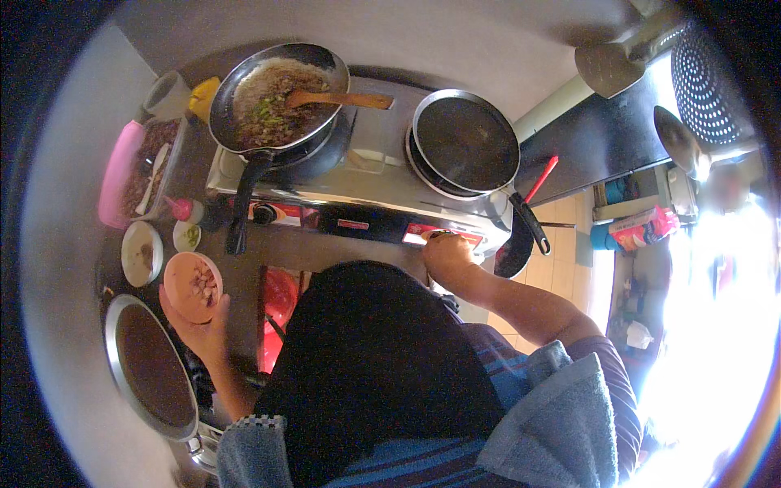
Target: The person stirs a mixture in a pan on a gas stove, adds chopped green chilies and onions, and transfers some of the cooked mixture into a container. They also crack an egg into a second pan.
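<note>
My left hand (204,332) holds a pink bowl (183,293) with small chopped pieces in it, at the left. My right hand (450,256) is at the right control knob of the two-burner gas stove (372,189); the fingers hide most of that knob. On the left burner a frying pan (223,113) holds a browned, minced-looking food (274,116) with green bits, and a wooden spatula (341,99) rests in it. A dark pan (467,143) sits on the right burner with nothing seen in it. The left knob (264,213) shows beside the left pan's handle.
Left of the stove are a plastic container (177,165) with a spoon, a pink-capped bottle (183,209), a small dish of green pieces (187,236) and a white bowl (141,253). A large pot (111,341) stands nearer. Utensils, including a metal turner (610,67), hang at the upper right.
</note>
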Motion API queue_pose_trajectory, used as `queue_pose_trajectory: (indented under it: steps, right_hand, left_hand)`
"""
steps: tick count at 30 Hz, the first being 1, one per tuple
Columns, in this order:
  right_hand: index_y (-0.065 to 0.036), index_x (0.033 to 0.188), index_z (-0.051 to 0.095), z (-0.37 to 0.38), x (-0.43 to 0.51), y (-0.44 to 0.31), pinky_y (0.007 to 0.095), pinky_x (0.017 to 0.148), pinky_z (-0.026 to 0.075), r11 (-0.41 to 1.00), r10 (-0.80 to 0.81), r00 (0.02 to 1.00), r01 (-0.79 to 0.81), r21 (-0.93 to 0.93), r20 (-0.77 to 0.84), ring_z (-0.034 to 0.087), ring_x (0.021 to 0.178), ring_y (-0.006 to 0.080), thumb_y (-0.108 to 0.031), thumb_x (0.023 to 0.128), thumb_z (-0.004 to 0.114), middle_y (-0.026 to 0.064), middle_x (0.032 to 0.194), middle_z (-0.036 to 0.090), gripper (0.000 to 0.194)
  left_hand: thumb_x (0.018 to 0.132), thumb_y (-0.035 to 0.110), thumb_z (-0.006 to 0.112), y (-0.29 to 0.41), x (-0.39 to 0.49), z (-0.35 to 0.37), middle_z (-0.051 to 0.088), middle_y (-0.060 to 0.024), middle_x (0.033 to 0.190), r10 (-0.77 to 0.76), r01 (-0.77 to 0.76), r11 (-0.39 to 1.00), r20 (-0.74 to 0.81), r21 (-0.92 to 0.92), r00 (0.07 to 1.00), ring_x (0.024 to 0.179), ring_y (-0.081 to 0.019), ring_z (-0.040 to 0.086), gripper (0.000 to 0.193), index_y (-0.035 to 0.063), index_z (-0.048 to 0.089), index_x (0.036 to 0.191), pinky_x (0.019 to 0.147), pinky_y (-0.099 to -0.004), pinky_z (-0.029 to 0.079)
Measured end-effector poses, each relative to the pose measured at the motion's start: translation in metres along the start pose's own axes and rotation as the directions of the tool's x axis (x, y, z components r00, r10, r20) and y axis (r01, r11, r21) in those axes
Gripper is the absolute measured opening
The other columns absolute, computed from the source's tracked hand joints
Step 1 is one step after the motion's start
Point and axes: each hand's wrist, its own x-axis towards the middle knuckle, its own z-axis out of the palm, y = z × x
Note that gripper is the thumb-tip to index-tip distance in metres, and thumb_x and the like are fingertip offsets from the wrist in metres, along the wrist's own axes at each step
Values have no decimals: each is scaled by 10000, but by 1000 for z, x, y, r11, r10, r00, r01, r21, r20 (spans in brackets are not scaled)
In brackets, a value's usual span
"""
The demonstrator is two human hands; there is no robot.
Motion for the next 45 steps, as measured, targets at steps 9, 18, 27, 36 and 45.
queue_pose_trajectory:
  steps: [9, 18, 27, 36, 45]
  right_hand:
    - [-23, 1195, 732, -106, 24, -46, 416, 853, 595, 848, -331, 944, 297, 439, 0, 764, 999, 325, -399, 986, 700, 172, 1076, 787, 432]
    - [-9, 1408, 565, -126, 44, -180, 398, 1008, 516, -118, -607, 644, 507, 854, -466, 664, 1144, 269, -391, 1128, 455, 196, 1324, 662, 486]
    - [2, 1368, 573, -96, 68, -200, 427, 1076, 473, -103, -636, 693, 361, 927, -341, 640, 1206, 338, -394, 1137, 389, 219, 1300, 664, 494]
    - [7, 1326, 582, -97, 69, -202, 443, 1086, 462, -125, -652, 672, 360, 924, -350, 633, 1205, 359, -390, 1137, 372, 224, 1263, 669, 488]
    - [11, 1284, 591, -123, 68, -171, 458, 1095, 452, -170, -612, 666, 416, 893, -427, 627, 1204, 380, -387, 1136, 355, 230, 1227, 673, 486]
  left_hand:
    - [620, 164, 996, 36, -30, 0, 497, -176, 1515, -72, 77, 981, 30, -179, 997, 1389, -285, 524, 1193, -26, 311, 1578, 1178, -418, 423]
    - [524, 433, 1052, 104, -78, -2, 503, -206, 1517, -80, 72, 980, -32, -186, 996, 1393, -332, 539, 1362, -64, 329, 1565, 1180, -442, 414]
    - [1058, 475, 533, 46, -214, -81, 746, -263, 1054, -885, 717, 157, -226, 679, 408, 1034, -462, 711, 482, 21, 672, 1141, 906, -558, 553]
    - [1046, 323, 488, 16, -265, -35, 737, -263, 1098, -910, 769, 165, -205, 618, 360, 1049, -463, 701, 358, 56, 640, 1230, 916, -590, 543]
    - [1050, 477, 557, 72, -192, -75, 766, -226, 904, -820, 637, 339, -114, 693, 560, 916, -395, 758, 486, 36, 761, 1063, 818, -524, 579]
